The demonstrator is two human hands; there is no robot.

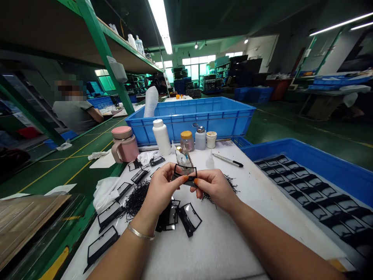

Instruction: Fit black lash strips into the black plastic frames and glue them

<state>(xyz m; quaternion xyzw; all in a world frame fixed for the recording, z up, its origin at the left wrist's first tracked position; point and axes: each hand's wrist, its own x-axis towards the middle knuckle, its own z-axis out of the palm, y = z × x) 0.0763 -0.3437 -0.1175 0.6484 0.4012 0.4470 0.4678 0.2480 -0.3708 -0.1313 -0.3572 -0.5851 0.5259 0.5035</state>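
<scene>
Above the white tabletop [227,233], both my hands hold a small black plastic frame [185,170] with a clear window. My left hand [163,186] grips its left side, thumb along the lower edge. The fingers of my right hand [214,186] are closed on its lower right corner. Beneath and around my hands lies a heap of thin black strips [135,200], partly hidden. More black frames, one of them [190,218] just below my hands, are scattered on the table, several to the left beside a crumpled white cloth [106,192].
A pink mug [126,146], white bottle [162,138], yellow-lidded jar [187,140] and pump bottle [200,139] stand along the back. A craft knife [227,160] lies right of them. Behind is a blue crate [192,120]; at right, a blue tray [294,146] holds rows of frames. A person [75,112] sits far left.
</scene>
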